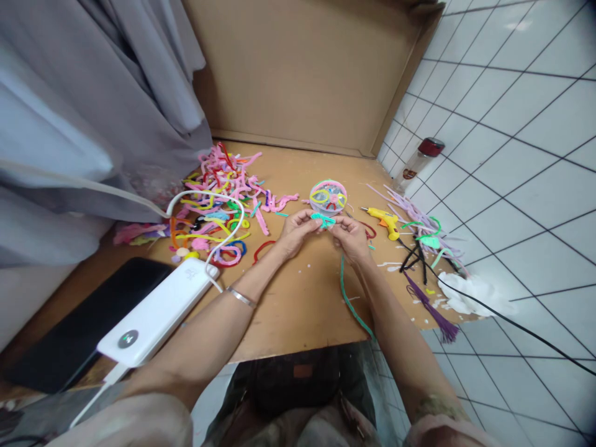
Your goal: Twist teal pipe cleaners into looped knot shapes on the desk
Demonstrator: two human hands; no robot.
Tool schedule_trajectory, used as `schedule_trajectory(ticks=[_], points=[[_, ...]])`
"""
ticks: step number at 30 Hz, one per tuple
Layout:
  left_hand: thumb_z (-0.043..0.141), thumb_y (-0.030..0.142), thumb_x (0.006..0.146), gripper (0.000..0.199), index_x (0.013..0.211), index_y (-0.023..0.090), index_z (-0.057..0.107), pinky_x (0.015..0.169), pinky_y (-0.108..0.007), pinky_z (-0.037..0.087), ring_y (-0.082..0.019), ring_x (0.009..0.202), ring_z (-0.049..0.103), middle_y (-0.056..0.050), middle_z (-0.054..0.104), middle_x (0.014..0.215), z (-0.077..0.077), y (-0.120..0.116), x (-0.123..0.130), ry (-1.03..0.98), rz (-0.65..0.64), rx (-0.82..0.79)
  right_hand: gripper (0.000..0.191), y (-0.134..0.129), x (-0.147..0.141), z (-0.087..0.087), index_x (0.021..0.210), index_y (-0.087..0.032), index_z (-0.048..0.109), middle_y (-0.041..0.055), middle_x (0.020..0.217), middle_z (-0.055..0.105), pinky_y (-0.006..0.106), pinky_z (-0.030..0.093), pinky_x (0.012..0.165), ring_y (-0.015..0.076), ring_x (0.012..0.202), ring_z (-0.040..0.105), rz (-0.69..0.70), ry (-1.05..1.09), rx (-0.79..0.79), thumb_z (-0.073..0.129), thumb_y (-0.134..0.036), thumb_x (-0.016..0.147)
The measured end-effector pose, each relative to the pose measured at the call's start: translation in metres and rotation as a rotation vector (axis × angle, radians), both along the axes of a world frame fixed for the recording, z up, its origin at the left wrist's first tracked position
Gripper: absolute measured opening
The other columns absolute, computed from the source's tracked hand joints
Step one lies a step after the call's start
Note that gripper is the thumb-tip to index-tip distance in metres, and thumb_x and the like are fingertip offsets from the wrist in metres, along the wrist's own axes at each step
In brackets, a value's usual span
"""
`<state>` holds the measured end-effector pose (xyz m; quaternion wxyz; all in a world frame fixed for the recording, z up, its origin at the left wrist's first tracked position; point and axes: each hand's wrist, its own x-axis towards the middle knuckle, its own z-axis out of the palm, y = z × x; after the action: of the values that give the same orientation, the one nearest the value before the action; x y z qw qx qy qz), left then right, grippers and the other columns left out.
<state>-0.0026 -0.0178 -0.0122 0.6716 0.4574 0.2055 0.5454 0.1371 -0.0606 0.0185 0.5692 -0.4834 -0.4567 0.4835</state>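
Much tabletop (288,310) spreads between the forearms (205,341) to its near edge — pipe cleaners (231,181) piled left, a yellow glue gun (389,224) right. Left hand (297,234) and right hand (351,237), fingers bent inward, pinch a turquoise pipe-cleaner shape (323,220) mid-table.

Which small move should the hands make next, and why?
Perhaps bend the teal piece slightly: the left hand and right hand pinch it from opposite sides, while a long green strand trails below the right hand, possibly spare length.
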Motion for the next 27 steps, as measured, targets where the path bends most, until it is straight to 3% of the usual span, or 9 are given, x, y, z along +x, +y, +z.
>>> schedule_trajectory(ticks=[5,11,21,24,27], points=[[0.089,0.044,0.058,0.04,0.075,0.016,0.066,0.059,-0.022,0.043,-0.008,0.056,0.054,0.002,0.066,0.067,0.0,0.001,0.001,0.039,0.039,0.014,0.032,0.001,-0.001,-0.004,0.07,-0.02,0.062,-0.0077,0.05,0.047,0.022,0.023,0.045,0.0061,0.045,0.033,-0.027,-0.113,0.048,0.081,-0.043,0.058],[0.087,0.043,0.058,0.037,0.072,0.015,0.066,0.055,-0.021,0.04,-0.007,0.052,0.051,0.003,0.063,0.059,-0.002,0.003,0.002,0.088,0.097,-0.003,0.032,0.0,-0.003,-0.005,0.069,-0.02,0.06,-0.0093,0.048,0.043,0.022,0.022,0.045,0.0053,0.044,0.03,-0.006,-0.133,0.052,0.08,-0.044,0.062],[0.089,0.039,0.057,0.037,0.072,0.015,0.065,0.055,-0.02,0.042,-0.006,0.052,0.052,0.004,0.062,0.061,0.0,0.003,0.001,0.01,0.076,-0.063,0.035,0.0,0.002,-0.008,0.059,-0.019,0.059,-0.0074,0.046,0.044,0.023,0.021,0.047,0.0058,0.045,0.03,-0.004,-0.172,-0.025,0.081,-0.046,0.057],[0.09,0.041,0.056,0.039,0.074,0.016,0.065,0.055,-0.02,0.043,-0.006,0.053,0.054,0.004,0.064,0.063,-0.001,0.006,-0.001,-0.014,0.12,-0.065,0.023,0.003,0.009,-0.013,0.059,-0.018,0.066,-0.0031,0.054,0.054,0.024,0.031,0.051,0.0094,0.051,0.041,0.1,-0.334,-0.028,0.076,-0.039,0.06],[0.091,0.042,0.055,0.042,0.078,0.017,0.066,0.055,-0.02,0.044,-0.006,0.053,0.054,0.004,0.065,0.066,-0.002,0.008,-0.002,-0.017,0.14,-0.05,0.006,0.007,0.015,-0.014,0.065,-0.021,0.073,0.0013,0.074,0.067,0.03,0.046,0.071,0.0175,0.074,0.058,0.035,-0.499,0.131,0.071,-0.022,0.06]])
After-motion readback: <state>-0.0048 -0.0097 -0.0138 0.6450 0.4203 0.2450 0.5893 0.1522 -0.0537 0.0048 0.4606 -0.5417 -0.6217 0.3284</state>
